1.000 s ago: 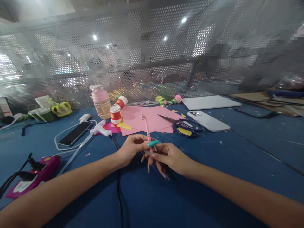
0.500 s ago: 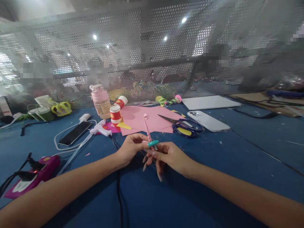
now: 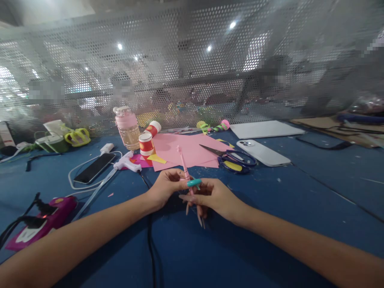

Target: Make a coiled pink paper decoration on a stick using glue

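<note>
A thin pink stick with dark bands and a small knob at its top stands tilted between my hands. Around its lower part sits a small teal piece. My left hand is closed, thumb and fingers pinching at the stick beside the teal piece. On the other side my right hand is closed round the stick's lower end, its long-nailed fingers curled beneath. Just beyond the hands lie pink paper sheets.
Right of the paper are blue-handled scissors and a white phone. To the left are a glue gun, a dark phone, a bottle, two paper cups and a purple power strip.
The stick's top has swung slightly to the left. My right hand's fingers have shifted around the lower end, and the teal piece has turned a little.
</note>
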`<state>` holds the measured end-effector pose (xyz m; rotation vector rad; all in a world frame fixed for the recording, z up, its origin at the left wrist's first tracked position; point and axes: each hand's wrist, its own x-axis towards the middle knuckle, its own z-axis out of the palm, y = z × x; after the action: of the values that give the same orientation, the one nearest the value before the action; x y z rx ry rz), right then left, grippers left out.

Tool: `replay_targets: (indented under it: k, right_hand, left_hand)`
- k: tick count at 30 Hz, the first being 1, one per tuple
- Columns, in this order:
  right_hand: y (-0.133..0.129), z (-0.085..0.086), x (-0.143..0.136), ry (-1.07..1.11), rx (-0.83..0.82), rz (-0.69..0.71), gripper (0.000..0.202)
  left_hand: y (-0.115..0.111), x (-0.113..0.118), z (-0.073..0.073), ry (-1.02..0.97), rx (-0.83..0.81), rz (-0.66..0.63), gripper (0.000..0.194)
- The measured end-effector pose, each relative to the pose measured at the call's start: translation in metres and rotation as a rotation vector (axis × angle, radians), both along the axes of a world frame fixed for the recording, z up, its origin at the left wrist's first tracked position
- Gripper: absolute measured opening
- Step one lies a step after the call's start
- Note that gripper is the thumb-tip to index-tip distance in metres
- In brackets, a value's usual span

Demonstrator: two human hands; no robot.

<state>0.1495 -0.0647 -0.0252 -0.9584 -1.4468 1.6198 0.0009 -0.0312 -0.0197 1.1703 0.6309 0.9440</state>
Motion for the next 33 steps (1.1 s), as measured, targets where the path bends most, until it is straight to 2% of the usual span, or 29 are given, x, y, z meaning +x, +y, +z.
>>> replay_targets:
  k: [14, 22, 27, 33]
  right_hand:
    - [0.0013, 0.0020, 0.0011, 0.060, -0.031, 0.106, 0.041]
    - [0.0008, 0.0026, -0.0007, -0.001, -0.009, -0.039, 0.036]
    - [0.0000, 0.0043, -0.0001, -0.015, -0.014, -0.019, 0.039]
    - [0.0005, 0.0036, -0.0003, -0.001, -0.015, -0.014, 0.037]
  left_hand:
    - [0.0021, -0.0008, -0.0024, 0.009, -0.006, 0.013, 0.023]
    - [0.0008, -0.0001, -0.0020, 0.026, 0.021, 0.066, 0.024]
    - [-0.0009, -0.0005, -0.0006, 0.059, 0.003, 0.017, 0.027]
    - [-0.0014, 0.0009, 0.0017, 0.010, -0.031, 0.064, 0.041]
